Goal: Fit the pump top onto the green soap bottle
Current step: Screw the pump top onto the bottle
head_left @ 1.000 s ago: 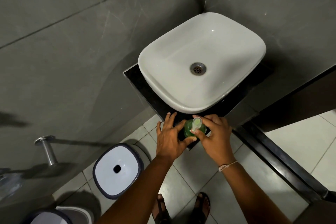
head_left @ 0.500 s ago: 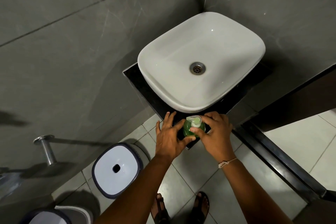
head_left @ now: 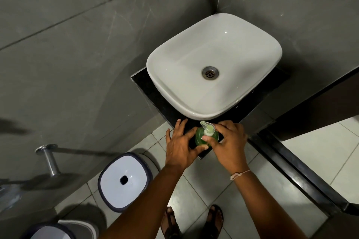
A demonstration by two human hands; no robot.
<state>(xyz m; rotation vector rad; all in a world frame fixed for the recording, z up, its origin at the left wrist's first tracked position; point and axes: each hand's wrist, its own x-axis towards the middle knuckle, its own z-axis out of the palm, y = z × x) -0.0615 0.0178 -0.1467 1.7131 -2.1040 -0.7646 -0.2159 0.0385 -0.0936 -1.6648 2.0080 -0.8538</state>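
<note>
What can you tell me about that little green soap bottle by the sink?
The green soap bottle is small, round and see-through, seemingly plastic, filled with green liquid. It stands upright on the near corner of the black counter, just in front of the white basin. A pale pump top sits on its neck, nozzle pointing toward the basin. The left hand steadies its side; the right hand holds the pump's collar.

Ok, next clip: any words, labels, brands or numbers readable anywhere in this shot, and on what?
None can be read.
Bottle: no label shows from above; the left hand and right hand cover its sides.
Pump top: plain, no marking visible.
Sink: plain white, no brand visible.
Bin: plain white lid, no text.
Wrist band: too small to tell.
</note>
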